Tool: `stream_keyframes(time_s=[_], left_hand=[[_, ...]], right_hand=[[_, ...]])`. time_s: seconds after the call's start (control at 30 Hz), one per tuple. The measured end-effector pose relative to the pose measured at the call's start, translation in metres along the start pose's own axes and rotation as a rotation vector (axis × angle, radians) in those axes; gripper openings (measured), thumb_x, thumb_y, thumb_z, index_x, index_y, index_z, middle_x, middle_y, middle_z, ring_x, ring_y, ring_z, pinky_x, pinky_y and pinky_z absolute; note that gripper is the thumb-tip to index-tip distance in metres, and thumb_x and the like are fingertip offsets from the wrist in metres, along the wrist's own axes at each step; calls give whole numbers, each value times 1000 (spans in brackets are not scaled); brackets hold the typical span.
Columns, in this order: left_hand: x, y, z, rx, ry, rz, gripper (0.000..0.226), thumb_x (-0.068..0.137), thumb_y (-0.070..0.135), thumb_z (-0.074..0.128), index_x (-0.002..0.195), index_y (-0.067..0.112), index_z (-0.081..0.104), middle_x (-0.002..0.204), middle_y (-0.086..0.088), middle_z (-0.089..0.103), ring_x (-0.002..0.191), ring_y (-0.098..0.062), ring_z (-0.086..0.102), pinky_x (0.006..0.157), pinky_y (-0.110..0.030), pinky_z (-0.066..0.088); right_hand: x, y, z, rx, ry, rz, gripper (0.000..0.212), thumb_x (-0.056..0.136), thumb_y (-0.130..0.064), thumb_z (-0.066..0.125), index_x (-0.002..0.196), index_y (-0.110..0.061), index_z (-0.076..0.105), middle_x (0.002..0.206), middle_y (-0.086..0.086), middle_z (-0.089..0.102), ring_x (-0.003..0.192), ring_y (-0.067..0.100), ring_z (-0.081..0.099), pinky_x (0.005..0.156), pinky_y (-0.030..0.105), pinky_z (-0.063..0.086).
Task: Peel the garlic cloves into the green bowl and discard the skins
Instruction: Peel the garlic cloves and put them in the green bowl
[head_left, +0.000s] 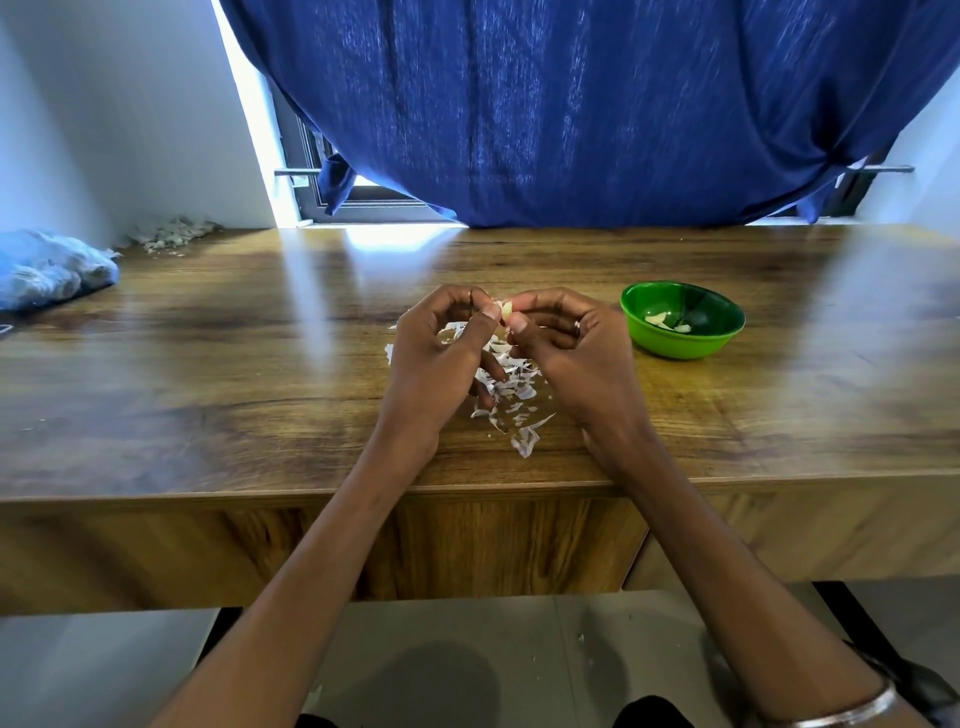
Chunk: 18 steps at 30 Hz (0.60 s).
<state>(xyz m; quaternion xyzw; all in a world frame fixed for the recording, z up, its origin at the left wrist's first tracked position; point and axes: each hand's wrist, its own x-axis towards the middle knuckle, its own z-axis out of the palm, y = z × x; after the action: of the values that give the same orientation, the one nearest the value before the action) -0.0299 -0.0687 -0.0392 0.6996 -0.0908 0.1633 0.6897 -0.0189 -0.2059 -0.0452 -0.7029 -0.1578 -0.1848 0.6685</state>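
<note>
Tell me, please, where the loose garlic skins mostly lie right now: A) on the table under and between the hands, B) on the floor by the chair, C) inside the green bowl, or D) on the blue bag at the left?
A: the white skins lie scattered on the table beneath the left hand and right hand, while the green bowl holds only a few pale pieces.

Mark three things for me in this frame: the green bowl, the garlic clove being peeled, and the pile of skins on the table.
green bowl (691, 347), head view, on its outer front wall.
garlic clove (505, 310), head view, on the pale bit showing between the fingertips.
pile of skins (519, 389), head view, on the scraps between the wrists.
</note>
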Motion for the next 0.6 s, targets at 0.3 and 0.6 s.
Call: stream_keyframes(time_s=[0.3,0.6], left_hand=[[0,0,1,48,88,58,7,92,11,74,91,7,68,84,3,73,45,-18,63,38,-26,44],[0,-3,0,107,129,117,9,86,11,81,84,8,72,81,0,76,46,-21,66,41,-32,49]], right_hand=[[1,1,0,-57,11,-33,19,94,-3,67,104,-17,76,98,-6,77,88,10,71,72,32,61],[2,1,-1,-54,67,41,18,96,-5,66,107,-16,75,91,-5,75,72,2,65,62,30,61]])
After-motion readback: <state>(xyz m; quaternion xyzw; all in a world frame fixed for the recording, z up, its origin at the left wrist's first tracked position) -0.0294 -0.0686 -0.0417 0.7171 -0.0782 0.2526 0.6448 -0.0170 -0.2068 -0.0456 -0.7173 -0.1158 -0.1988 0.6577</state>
